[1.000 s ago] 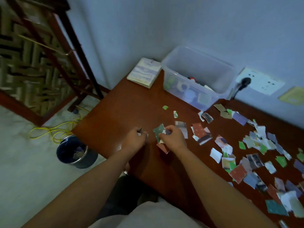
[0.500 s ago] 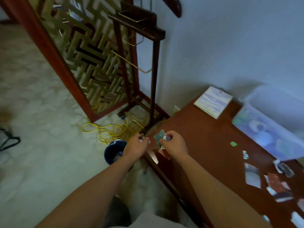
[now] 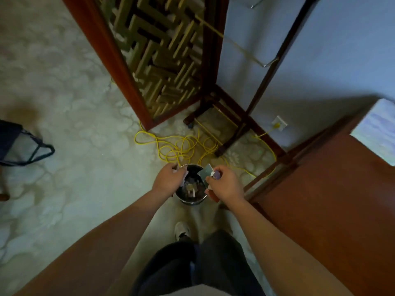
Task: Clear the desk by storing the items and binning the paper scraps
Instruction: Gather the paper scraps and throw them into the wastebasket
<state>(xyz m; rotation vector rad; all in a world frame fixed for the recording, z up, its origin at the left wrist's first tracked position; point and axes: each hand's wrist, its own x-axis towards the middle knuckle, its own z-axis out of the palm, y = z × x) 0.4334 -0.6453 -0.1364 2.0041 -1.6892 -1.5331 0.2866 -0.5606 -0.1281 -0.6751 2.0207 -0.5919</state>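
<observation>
Head view, inspected remotely: I found both hands held over the round, dark, metal-rimmed waste bin (image 3: 192, 202) on the pale floor, just beside the reddish-brown wooden desk (image 3: 320, 199). The right hand (image 3: 224, 186) pinched a fan of small, coloured paper scraps (image 3: 205, 173), with grey-green, purple and red pieces showing. The left hand (image 3: 168, 180) was curled round a few paler scraps, most of them hidden by the fingers, so I could not count them. More scraps already lay inside the bin.

I judged the scraps near weightless, thin and limp, not fragile but apt to flutter or cling to skin. They were best gathered in a flat stack, pinched across the faces between thumb and fingertips, and let go low over the bin mouth.

Against the frame a second earlier, both hands had left the desk top, where they were gathering pieces, and had come over the bin. The view had swung left and down, so the scattered scraps and the clear box were out of sight. Only a desk corner, a pale-covered notebook (image 3: 376, 135) and a coiled yellow cable (image 3: 177, 146) remained in view.
</observation>
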